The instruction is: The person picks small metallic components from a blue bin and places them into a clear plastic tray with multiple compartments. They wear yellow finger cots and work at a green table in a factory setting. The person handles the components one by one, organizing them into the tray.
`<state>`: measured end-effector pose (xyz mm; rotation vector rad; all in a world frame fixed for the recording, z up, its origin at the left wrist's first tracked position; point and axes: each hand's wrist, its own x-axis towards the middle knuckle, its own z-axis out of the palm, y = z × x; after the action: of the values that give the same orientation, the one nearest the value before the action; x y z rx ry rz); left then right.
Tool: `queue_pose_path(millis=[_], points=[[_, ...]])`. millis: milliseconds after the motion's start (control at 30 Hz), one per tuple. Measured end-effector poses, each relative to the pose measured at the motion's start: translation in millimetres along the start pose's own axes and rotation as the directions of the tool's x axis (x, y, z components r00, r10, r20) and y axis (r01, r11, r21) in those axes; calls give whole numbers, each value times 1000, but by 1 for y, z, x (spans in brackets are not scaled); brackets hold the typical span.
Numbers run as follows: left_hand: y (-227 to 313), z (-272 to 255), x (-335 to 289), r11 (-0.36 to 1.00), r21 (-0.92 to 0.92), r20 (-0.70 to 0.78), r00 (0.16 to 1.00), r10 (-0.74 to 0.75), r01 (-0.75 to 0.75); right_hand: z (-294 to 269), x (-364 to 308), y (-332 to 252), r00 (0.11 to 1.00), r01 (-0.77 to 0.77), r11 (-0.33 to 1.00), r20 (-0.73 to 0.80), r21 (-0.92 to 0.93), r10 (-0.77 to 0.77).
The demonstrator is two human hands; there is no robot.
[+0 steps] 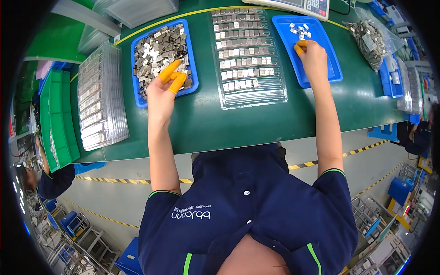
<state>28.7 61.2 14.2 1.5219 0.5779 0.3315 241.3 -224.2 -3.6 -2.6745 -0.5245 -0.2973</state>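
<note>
Over the near right part of a blue tray (197, 73) is my left hand (161, 94), yellow finger cots on thumb and forefinger. Those two fingertips stand apart, with no part visible between them. Small silver and white rectangular metal-cased parts (158, 52) are heaped in that tray. My right hand (315, 62) reaches into a second blue tray (323, 75), its cot-covered thumb and forefinger bent together; what they hold, if anything, is hidden. Several loose white parts (300, 30) lie just beyond its fingertips. Between the hands lies a clear plastic tray (254, 98) with rows of these parts, its nearest row partly filled.
Stacked clear trays (103, 101) and a green bin (59, 119) stand at the left. A scale (302, 5) sits at the back. On the right are a plastic bag of parts (369, 43) and another blue tray (392, 80). Part of another person shows at the far left.
</note>
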Motion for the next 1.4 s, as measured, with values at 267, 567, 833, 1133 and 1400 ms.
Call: queue_pose_path(millis=[267,567,833,1133,1400], points=[[3,28,-19,908,-394,181,981,-75,142,-43,-40,-60,983,-143,590,47,795,175],[4,64,-36,879,-454,258,966,-26,145,-33,-80,-111,960,-269,271,281,924,-7],[1,70,-40,877,-456,218,974,-58,154,-27,-88,-109,959,-169,401,243,900,-143],[-12,66,-43,934,-347,195,981,-19,87,-33,-94,-104,954,-64,534,209,843,-216],[-9,66,-46,996,-77,254,967,-13,33,-27,-98,-96,879,-369,388,453,845,-150]])
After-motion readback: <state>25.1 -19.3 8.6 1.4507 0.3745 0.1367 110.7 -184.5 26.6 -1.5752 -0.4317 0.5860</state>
